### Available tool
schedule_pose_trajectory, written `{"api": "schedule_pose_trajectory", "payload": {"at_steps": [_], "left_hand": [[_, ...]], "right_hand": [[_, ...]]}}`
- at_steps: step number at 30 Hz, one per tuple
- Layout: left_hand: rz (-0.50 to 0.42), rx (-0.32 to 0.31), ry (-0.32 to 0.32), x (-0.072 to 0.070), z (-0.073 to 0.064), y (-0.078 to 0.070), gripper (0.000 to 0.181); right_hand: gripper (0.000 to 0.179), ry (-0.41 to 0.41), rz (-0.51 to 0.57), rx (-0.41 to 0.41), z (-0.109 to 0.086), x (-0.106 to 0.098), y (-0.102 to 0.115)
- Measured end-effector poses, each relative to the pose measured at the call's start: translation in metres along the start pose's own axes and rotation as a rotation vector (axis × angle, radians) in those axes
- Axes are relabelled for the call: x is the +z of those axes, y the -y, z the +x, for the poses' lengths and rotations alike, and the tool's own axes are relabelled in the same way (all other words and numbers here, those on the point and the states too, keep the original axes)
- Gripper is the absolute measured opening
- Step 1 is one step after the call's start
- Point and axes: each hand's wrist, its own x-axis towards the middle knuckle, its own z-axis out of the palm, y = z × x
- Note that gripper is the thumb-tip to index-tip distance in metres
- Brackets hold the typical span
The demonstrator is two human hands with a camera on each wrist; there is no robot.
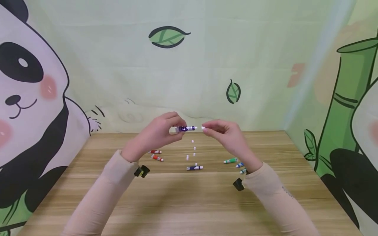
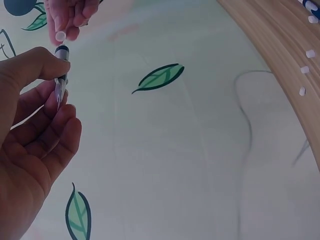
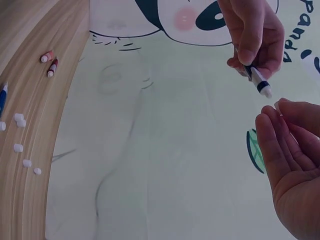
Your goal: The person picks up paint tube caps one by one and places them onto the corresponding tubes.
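Observation:
Above the table's far edge, my left hand point(image 1: 163, 129) pinches a purple and white paint tube point(image 1: 186, 128) between thumb and fingers. Its bare white nozzle points to the right. Facing it, my right hand point(image 1: 225, 132) holds a small white cap point(image 1: 203, 127) at the fingertips, a short gap from the nozzle. In the left wrist view the cap point(image 2: 60, 36) lines up with the tube's point(image 2: 61, 55) end. The right wrist view shows the nozzle of the tube point(image 3: 260, 82) close to the right fingertips, which mostly hide the cap.
On the wooden table point(image 1: 183, 203) lie a dark blue tube point(image 1: 195, 167) and several loose white caps point(image 1: 194, 148) in the middle. Red tubes point(image 1: 157, 158) lie at the left. A green tube point(image 1: 230, 161) and blue ones point(image 1: 240, 165) lie near the right wrist. A printed cloth point(image 1: 206, 59) hangs behind.

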Motion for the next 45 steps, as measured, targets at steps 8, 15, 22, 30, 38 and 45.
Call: {"api": "schedule_pose_trajectory", "payload": {"at_steps": [8,15,22,30,38,45], "left_hand": [[-0.025,0.018,-0.008,0.003,0.0,-0.003,0.013],[-0.049,0.007,-0.004,0.008,-0.001,-0.003,0.012],[-0.033,0.046,0.001,0.009,-0.001,-0.004,0.013],[-0.046,0.09,0.026,0.008,-0.001,-0.006,0.013],[-0.013,0.119,0.02,0.009,0.0,-0.01,0.013],[0.032,0.152,-0.002,0.009,0.001,-0.013,0.014]], "right_hand": [[0.025,-0.006,0.032,-0.027,-0.002,0.007,0.0],[0.023,-0.016,0.028,-0.076,-0.005,0.014,-0.002],[0.023,-0.007,0.02,-0.081,-0.007,0.013,-0.007],[0.023,0.022,0.002,-0.064,-0.011,0.012,-0.008],[0.023,0.025,0.031,-0.041,-0.014,0.012,-0.007],[0.025,0.0,0.064,-0.048,-0.014,0.016,-0.011]]}}
